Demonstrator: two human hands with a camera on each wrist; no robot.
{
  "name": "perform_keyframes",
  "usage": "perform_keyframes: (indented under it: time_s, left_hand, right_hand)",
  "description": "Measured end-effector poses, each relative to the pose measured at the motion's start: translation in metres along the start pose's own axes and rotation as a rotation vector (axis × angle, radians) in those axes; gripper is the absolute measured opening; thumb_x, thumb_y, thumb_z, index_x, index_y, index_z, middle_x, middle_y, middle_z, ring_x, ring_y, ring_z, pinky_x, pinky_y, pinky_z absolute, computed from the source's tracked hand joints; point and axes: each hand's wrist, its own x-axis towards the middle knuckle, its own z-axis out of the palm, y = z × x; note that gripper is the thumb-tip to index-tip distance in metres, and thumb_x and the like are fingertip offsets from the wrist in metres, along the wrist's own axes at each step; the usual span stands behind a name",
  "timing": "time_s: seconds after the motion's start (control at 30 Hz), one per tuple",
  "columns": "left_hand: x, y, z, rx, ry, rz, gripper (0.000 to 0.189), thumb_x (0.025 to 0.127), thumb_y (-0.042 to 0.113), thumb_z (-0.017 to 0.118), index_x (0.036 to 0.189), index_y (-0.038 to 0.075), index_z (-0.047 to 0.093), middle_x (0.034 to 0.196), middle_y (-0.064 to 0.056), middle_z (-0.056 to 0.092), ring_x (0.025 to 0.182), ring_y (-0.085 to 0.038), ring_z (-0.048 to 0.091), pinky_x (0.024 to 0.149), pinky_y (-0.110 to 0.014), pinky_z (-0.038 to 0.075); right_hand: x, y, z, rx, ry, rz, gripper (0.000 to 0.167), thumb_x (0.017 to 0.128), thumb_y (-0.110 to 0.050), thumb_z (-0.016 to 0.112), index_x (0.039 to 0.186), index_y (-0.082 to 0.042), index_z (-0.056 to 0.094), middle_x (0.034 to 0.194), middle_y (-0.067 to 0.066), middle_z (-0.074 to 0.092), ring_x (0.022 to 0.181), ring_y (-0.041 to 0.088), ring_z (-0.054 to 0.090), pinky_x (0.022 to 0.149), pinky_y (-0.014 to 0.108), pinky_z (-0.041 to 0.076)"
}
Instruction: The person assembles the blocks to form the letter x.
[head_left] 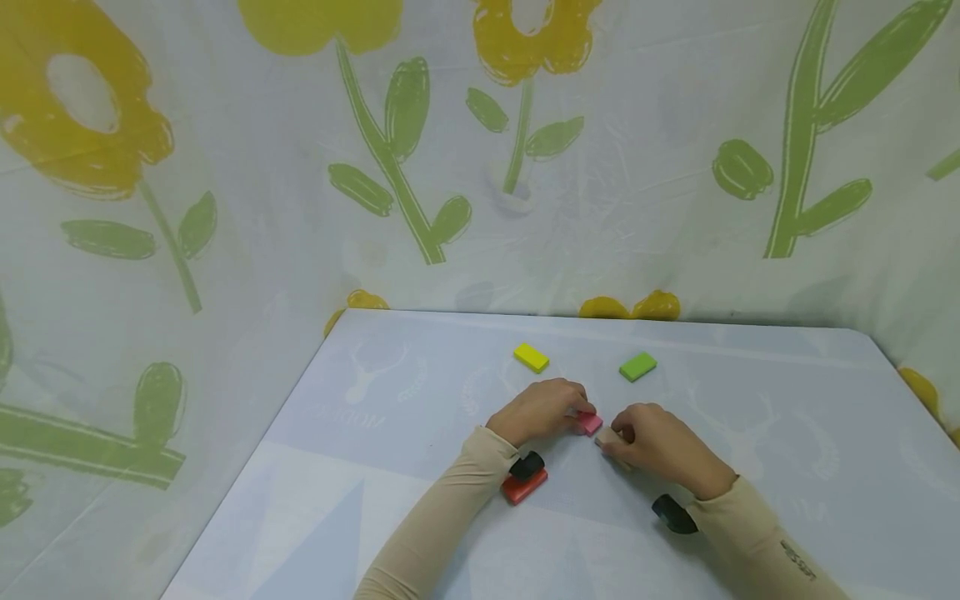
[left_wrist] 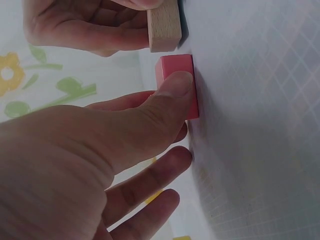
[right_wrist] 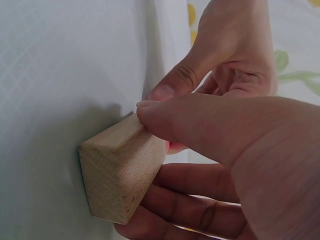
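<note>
- Left hand [head_left: 542, 410]: grip pinches pink block [head_left: 592, 424].
- Right hand [head_left: 663, 440]: grip pinches wooden block [right_wrist: 119, 172].
- Advisable: square the facing ends, applying light, even pressure.

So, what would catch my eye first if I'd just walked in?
Probably the left hand pinching a pink block near the middle of the table, with the right hand holding a wooden block close beside it. Farther back lie a bright yellow block and a green block. Behind, big yellow flowers decorate the backdrop.
</note>
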Motion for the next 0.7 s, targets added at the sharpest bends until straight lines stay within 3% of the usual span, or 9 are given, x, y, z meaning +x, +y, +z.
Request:
perform_keyframes:
  time_s: [0.7]
  left_hand:
    - [0.0007,-0.0007,0.0002,0.014,0.003,0.009,0.029,0.093,0.025,0.078,0.121,0.018,0.078,0.113,0.007,0.075,0.101,-0.006,0.067,0.091,-0.014,0.052]
  right_hand:
    - [0.0024,-0.0018,-0.0005,0.004,0.010,-0.018,0.022,0.087,-0.022,0.083,0.094,-0.002,0.078,0.072,-0.002,0.063,0.064,0.011,0.052,0.057,0.025,0.043]
